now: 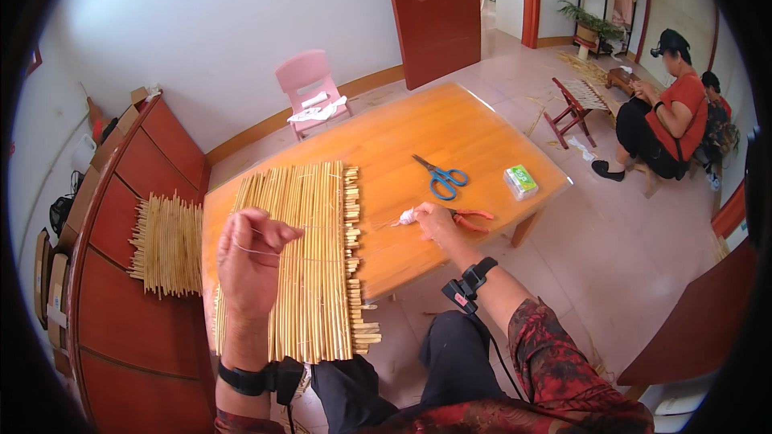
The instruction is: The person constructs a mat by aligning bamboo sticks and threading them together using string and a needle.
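Note:
My left hand [248, 273] is raised over the left part of a mat of straw-coloured reed stalks [310, 305], its fingers closed on a thin thread [259, 252] that loops below them. Rows of thread bind the stalks side by side, and their cut ends are uneven along the right edge. On the table to the right of the mat, my right hand [438, 223] grips a small white bundle of thread [407, 217]. Beside that hand lie pliers with orange-red handles [474, 221], partly hidden by it. Scissors with blue handles [446, 180] lie farther back.
A green-and-white box [521, 181] stands near the right end of the wooden table [386, 137]. More bundled stalks [167, 245] lean against red cabinets [141, 321] at left. A pink chair [304, 74] stands behind the table. Two people [679, 112] sit at right near a folding stool frame [572, 112].

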Tool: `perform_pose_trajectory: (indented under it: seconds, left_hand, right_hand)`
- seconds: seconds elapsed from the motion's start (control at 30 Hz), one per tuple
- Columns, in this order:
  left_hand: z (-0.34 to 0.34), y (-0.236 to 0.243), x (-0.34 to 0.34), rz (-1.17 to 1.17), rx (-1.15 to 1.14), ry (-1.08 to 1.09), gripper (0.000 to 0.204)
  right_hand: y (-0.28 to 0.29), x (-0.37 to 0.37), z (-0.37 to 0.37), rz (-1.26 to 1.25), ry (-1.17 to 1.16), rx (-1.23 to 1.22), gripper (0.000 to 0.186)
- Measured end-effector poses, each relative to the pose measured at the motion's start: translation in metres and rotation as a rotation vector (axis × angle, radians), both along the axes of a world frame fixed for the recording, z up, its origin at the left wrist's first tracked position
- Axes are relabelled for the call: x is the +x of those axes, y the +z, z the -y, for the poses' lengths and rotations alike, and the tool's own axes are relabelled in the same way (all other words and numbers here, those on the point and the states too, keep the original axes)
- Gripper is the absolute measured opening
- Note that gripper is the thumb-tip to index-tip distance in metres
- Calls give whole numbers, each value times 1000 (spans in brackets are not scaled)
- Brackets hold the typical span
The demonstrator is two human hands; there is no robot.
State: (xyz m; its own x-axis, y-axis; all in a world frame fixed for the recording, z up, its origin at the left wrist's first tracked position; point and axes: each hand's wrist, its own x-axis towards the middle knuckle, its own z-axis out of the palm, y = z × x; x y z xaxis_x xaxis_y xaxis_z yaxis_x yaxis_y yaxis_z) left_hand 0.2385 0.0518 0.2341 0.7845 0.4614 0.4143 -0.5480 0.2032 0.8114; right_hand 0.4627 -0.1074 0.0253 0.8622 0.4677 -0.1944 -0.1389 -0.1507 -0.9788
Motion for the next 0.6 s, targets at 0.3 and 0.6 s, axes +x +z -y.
perform_pose_trajectory:
  seconds: [0.3, 0.6]
  left_hand:
    - [32, 19, -37, -21, 52, -6, 25]
    - [11, 37, -128, 62, 186, 232, 23]
  right_hand:
    - [14, -16, -31, -230, 89, 277, 27]
    - [-34, 0, -38, -223, -16, 314, 23]
